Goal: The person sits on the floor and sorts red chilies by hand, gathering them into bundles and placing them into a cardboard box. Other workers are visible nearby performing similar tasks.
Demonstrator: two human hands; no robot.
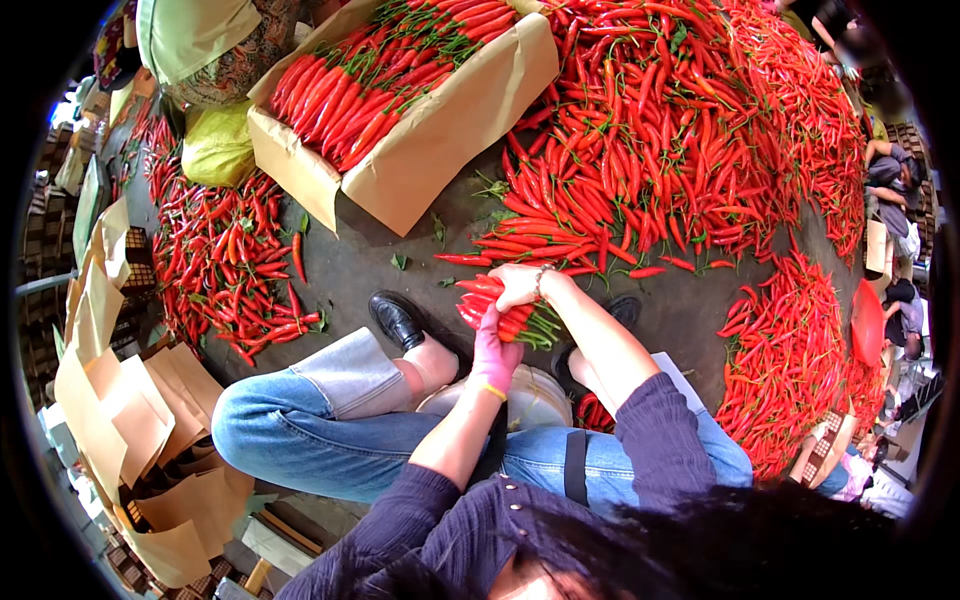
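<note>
Between my knees I hold a bunch of red chili peppers [515, 322], its green stems pointing to the lower right. My left hand [492, 358], pink over the palm and fingers and with a yellow band at the wrist, is closed around the bunch from below. Across its top, my right hand [517, 286], wearing a dark beaded bracelet, has its fingers closed over the upper peppers. Beneath my hands is a round whitish container or seat [545, 393], partly hidden by my arms. Just ahead lies the big heap of loose red chilies [640, 150] on the floor.
A paper-lined box [450, 135] of neatly stacked chilies stands ahead. Smaller chili piles lie at left [225, 250] and right [785, 370]. Brown paper-lined crates [130, 420] stand at left. A person [200, 50] sits beyond a yellow bag [218, 148]; other people sit far right.
</note>
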